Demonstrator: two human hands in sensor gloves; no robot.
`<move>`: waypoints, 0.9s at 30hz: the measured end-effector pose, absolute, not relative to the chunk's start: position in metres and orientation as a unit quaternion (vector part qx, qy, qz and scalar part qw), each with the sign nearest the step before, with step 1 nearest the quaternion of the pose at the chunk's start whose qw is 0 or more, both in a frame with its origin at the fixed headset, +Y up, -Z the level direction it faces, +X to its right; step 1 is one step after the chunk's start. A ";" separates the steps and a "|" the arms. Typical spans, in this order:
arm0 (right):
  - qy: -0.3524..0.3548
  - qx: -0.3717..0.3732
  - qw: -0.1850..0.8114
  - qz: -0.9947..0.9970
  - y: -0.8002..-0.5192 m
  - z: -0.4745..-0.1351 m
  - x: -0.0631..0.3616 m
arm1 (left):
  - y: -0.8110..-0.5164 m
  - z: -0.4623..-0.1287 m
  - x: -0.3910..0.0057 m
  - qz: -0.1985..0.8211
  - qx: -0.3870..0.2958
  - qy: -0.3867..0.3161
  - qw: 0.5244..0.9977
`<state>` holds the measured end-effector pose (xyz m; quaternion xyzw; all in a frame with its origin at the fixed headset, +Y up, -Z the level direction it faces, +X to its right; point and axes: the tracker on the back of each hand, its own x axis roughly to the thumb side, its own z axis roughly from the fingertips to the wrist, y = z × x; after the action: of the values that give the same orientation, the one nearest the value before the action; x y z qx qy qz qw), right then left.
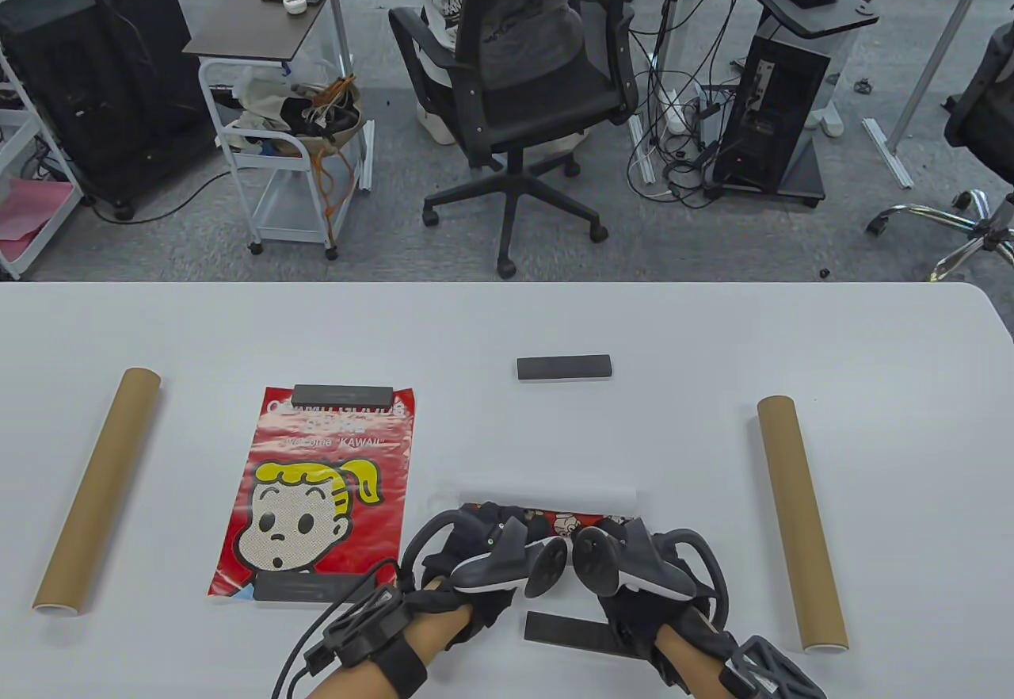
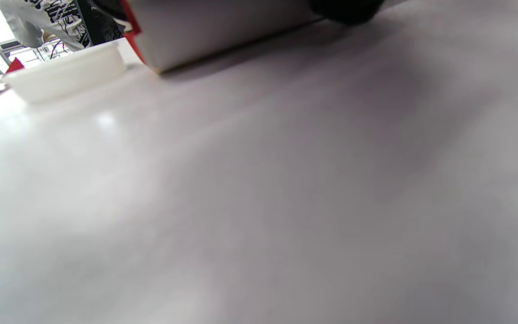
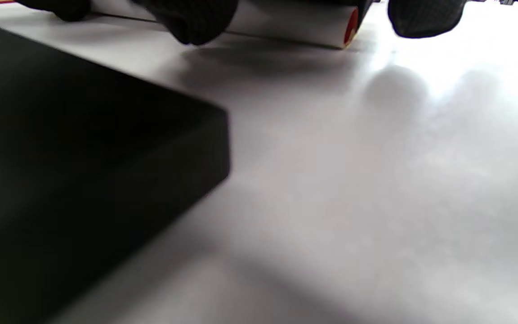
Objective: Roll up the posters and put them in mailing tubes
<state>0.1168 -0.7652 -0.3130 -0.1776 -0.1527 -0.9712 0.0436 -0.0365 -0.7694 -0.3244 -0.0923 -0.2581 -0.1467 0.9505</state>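
A poster, white on the back and red inside, lies mostly rolled up near the table's front middle. My left hand and right hand both rest on the roll, side by side; their fingers are hidden under the trackers. The roll's end shows in the right wrist view with my fingertips on it, and in the left wrist view. A second red cartoon-girl poster lies flat to the left. Two brown mailing tubes lie at the left and right.
Dark weight bars sit on the flat poster's top and bottom edges. Another bar lies mid-table and one lies between my wrists, filling the right wrist view's left. An office chair stands beyond the table's far edge.
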 end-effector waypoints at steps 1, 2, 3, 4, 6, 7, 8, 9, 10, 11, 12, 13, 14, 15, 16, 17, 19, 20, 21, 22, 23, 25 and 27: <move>-0.133 -0.181 0.039 -0.974 -0.762 -0.310 0.117 | -0.768 -0.324 -0.036 -0.140 -0.084 -0.264 0.951; -0.111 -0.186 0.036 -0.976 -0.761 -0.308 0.116 | -0.767 -0.323 -0.036 -0.135 -0.075 -0.267 0.951; -0.089 -0.192 0.037 -0.977 -0.758 -0.307 0.115 | -0.766 -0.323 -0.036 -0.131 -0.066 -0.274 0.951; -0.073 -0.198 0.042 -0.976 -0.754 -0.306 0.114 | -0.765 -0.322 -0.035 -0.128 -0.066 -0.276 0.950; -0.076 -0.203 0.037 -0.976 -0.752 -0.306 0.113 | -0.766 -0.322 -0.035 -0.130 -0.069 -0.276 0.950; -0.095 -0.205 0.041 -0.973 -0.756 -0.307 0.112 | -0.766 -0.322 -0.036 -0.127 -0.070 -0.277 0.950; -0.112 -0.197 0.053 -0.973 -0.759 -0.308 0.112 | -0.767 -0.323 -0.037 -0.122 -0.076 -0.275 0.951; -0.118 -0.192 0.058 -0.973 -0.761 -0.309 0.113 | -0.768 -0.323 -0.037 -0.120 -0.086 -0.273 0.951; -0.117 -0.192 0.052 -0.973 -0.763 -0.310 0.114 | -0.769 -0.324 -0.037 -0.121 -0.088 -0.268 0.952; -0.117 -0.190 0.050 -0.974 -0.764 -0.311 0.114 | -0.769 -0.324 -0.037 -0.123 -0.087 -0.265 0.952; -0.125 -0.190 0.051 -0.972 -0.766 -0.312 0.115 | -0.769 -0.325 -0.038 -0.125 -0.086 -0.265 0.952; -0.136 -0.189 0.052 -0.971 -0.767 -0.313 0.116 | -0.769 -0.325 -0.037 -0.122 -0.088 -0.268 0.952; -0.140 -0.189 0.050 -0.971 -0.765 -0.313 0.116 | -0.768 -0.325 -0.037 -0.121 -0.084 -0.269 0.952; -0.134 -0.190 0.047 -0.971 -0.764 -0.312 0.116 | -0.767 -0.324 -0.035 -0.121 -0.075 -0.273 0.951; -0.115 -0.191 0.044 -0.974 -0.762 -0.310 0.117 | -0.767 -0.324 -0.035 -0.125 -0.072 -0.275 0.951; -0.098 -0.192 0.042 -0.976 -0.760 -0.309 0.117 | -0.767 -0.323 -0.035 -0.130 -0.072 -0.278 0.949; -0.071 -0.192 0.036 -0.978 -0.755 -0.308 0.117 | -0.767 -0.323 -0.036 -0.129 -0.069 -0.279 0.949; -0.079 -0.192 0.036 -0.978 -0.756 -0.309 0.116 | -0.767 -0.323 -0.037 -0.128 -0.069 -0.279 0.949; -0.087 -0.193 0.038 -0.977 -0.757 -0.309 0.116 | -0.767 -0.323 -0.037 -0.127 -0.070 -0.279 0.949; -0.125 -0.188 0.056 -0.973 -0.763 -0.311 0.115 | -0.768 -0.324 -0.038 -0.123 -0.078 -0.277 0.950; -0.128 -0.181 0.062 -0.973 -0.764 -0.310 0.115 | -0.769 -0.324 -0.039 -0.123 -0.083 -0.273 0.950; -0.129 -0.180 0.057 -0.974 -0.766 -0.312 0.116 | -0.771 -0.325 -0.040 -0.127 -0.093 -0.260 0.953; -0.145 -0.178 0.047 -0.972 -0.768 -0.314 0.119 | -0.770 -0.325 -0.040 -0.129 -0.087 -0.263 0.952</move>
<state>0.1185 -0.7679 -0.3139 -0.1777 -0.1454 -0.9721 0.0472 -0.0398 -0.7702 -0.3254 -0.0872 -0.2633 -0.1290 0.9521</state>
